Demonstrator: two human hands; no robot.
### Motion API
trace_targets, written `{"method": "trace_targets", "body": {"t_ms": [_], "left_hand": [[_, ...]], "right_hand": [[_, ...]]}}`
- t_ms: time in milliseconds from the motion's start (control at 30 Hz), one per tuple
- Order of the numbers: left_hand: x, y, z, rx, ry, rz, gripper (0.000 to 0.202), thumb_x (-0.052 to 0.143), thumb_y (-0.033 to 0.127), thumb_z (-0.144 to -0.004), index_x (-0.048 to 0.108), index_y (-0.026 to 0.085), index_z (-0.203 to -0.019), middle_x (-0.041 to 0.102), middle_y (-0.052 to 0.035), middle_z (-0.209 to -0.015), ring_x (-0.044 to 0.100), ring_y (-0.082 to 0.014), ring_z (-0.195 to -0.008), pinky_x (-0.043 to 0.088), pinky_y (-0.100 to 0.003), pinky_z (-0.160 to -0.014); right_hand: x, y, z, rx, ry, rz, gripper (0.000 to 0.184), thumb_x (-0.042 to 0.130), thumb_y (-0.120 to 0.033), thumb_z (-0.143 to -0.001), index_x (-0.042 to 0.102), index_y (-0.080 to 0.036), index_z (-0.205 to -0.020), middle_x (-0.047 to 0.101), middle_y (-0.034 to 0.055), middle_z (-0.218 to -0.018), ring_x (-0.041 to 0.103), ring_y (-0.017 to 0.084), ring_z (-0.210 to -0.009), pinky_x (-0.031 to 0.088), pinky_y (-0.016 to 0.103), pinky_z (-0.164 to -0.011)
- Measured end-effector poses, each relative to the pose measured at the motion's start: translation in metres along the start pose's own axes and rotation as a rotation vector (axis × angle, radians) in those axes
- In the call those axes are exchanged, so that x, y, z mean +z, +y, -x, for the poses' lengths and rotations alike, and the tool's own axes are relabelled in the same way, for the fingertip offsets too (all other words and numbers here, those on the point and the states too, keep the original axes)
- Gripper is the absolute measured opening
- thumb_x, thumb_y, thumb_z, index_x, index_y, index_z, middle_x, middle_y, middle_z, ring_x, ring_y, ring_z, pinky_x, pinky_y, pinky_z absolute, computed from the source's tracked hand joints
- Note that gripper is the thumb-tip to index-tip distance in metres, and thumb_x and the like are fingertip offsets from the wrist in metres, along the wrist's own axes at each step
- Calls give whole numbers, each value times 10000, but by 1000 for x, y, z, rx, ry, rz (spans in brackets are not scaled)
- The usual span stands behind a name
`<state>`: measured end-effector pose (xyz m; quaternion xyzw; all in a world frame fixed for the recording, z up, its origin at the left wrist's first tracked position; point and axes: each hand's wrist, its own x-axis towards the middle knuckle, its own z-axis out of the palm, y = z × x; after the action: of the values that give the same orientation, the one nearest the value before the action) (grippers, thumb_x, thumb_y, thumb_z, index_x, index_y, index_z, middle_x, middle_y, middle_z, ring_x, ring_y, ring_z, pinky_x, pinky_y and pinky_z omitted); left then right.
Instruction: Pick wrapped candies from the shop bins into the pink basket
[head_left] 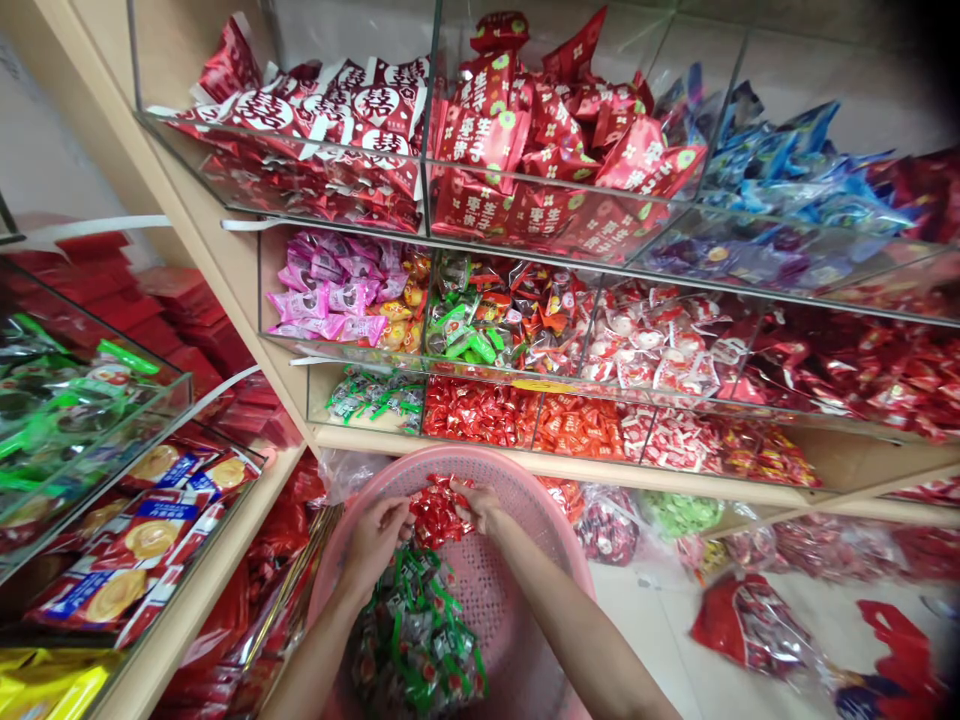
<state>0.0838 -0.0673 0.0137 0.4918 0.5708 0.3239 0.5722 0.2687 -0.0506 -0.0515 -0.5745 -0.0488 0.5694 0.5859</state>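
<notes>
Writing showed mostly on the top shelf bins: white-and-red packets (330,110) bore a large red double-happiness character, and the red packs (487,130) beside them carried white Chinese characters among small flower marks; the finer print could not be read. Blue packs (780,160) filled the next bin to the right, their text too blurred to tell. On the side shelf at left, red-and-blue packs (150,540) showed a round golden biscuit picture with white lettering on a blue band, illegible. Lower down, both hands met over a pink basket (517,480) held below the shelf edge. The left hand (375,540) and right hand (480,505) together gripped a clump of red candies (437,512) just above the basket's far side, fingers curled closed round it from either side, the thumbs pressed in. Green-wrapped candies (416,640) lay heaped in the basket directly under the wrists. Pink candies (337,290) and green ones (465,340) sat in the middle bins, with red candies (480,410) in the lowest bin just above the hands. Bagged sweets (750,620) lay on the floor at right.
</notes>
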Motion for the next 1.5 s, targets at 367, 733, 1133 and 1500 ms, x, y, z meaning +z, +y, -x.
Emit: {"method": "trace_targets", "body": {"t_ms": [367, 733, 1133, 1500], "left_hand": [[75, -32, -15, 138, -111, -83, 239, 588, 345, -702, 607, 168, -860, 658, -26, -739, 597, -144, -620, 439, -237, -568], [102, -47, -33, 79, -89, -34, 107, 623, 237, -677, 539, 173, -660, 580, 20, -559, 560, -127, -522, 425, -230, -532], [60, -30, -47, -169, 49, 159, 135, 566, 271, -768, 472, 176, -789, 636, 0, -543, 645, -141, -509, 488, -217, -490], [64, -25, -61, -175, 94, 166, 68, 532, 208, -781, 486, 171, -814, 612, 25, -478, 640, -153, -460, 443, -195, -417]], "right_hand": [[-2, 8, 0, 2, 132, 16, 244, 715, -205, -609, 481, -199, -539, 517, -67, -419, 478, 79, -379, 366, 184, -388], [-9, 19, 24, -55, 19, -31, 209, 678, -305, -644, 504, -197, -601, 506, -88, -417, 441, 71, -360, 333, 185, -391], [-23, 15, 22, 121, 52, -51, 157, 599, -248, -800, 480, -180, -723, 611, -21, -549, 594, 96, -475, 506, 204, -511], [-28, 6, 26, 139, -54, 291, 128, 488, -232, -863, 517, -173, -753, 591, -17, -532, 580, 94, -467, 492, 195, -503]]}}
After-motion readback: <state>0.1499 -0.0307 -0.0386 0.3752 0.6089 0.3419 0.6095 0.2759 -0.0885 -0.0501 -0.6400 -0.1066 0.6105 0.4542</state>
